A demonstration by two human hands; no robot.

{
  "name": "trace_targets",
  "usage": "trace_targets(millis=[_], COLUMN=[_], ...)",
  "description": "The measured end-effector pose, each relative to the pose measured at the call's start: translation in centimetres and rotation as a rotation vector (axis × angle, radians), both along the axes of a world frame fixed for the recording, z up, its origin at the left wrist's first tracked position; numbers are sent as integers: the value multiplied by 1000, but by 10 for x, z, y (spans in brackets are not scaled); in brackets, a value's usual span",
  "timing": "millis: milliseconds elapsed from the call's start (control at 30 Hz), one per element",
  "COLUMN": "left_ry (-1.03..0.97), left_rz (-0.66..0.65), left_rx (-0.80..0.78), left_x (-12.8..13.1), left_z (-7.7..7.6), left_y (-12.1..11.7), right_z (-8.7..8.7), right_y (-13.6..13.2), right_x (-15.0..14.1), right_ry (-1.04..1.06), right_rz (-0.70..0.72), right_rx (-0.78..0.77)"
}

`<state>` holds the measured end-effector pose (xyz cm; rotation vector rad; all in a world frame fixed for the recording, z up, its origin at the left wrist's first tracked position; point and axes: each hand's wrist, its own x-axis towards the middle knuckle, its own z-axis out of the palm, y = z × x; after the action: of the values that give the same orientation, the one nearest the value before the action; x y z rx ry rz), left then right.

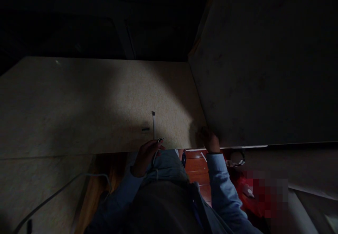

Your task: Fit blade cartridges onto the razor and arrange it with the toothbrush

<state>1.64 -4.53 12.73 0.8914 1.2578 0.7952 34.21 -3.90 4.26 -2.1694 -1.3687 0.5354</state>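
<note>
In the dim light my left hand (pixel 148 153) is at the table's front edge, its fingertips pinched on a small light-and-dark piece (pixel 160 140) too small to name. From beside those fingertips a thin, light cable-like strip (pixel 154 125) runs away over the tabletop and ends in a small dark tip. Left of the strip lies a small dark bar-shaped piece (pixel 145 129). My right hand (pixel 210 140) rests at the table's right side, fingers curled down in shadow. Whatever those fingers hold, if anything, is hidden.
The pale table (pixel 79 103) meets a large upright grey panel (pixel 264 68) on the right. A grey cable (pixel 60 188) curves across the lower left surface. Red-brown drawers (pixel 198 165) and a red bag-like thing (pixel 243 195) are below the edge.
</note>
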Motion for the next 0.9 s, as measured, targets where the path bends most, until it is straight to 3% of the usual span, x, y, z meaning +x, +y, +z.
trace_targets(millis=[133,267,467,633,900], left_ry=[35,145,675,1080,1179], left_rz=[21,82,249,112,40], left_rx=[3,93,372,337,281], left_x=[-4,-21,-70,-84,-69], left_z=[-2,-18,-54,-67,-72], left_y=[2,10,43,76,96], right_z=[-3,-2,2,8,25], right_y=[4,5,1,0,1], right_x=[-4,-17,-41,-65,-97], right_ry=[38,109,300,472,599], right_rz=[43,96,133,154,296], right_rx=[19,74,107,107,124])
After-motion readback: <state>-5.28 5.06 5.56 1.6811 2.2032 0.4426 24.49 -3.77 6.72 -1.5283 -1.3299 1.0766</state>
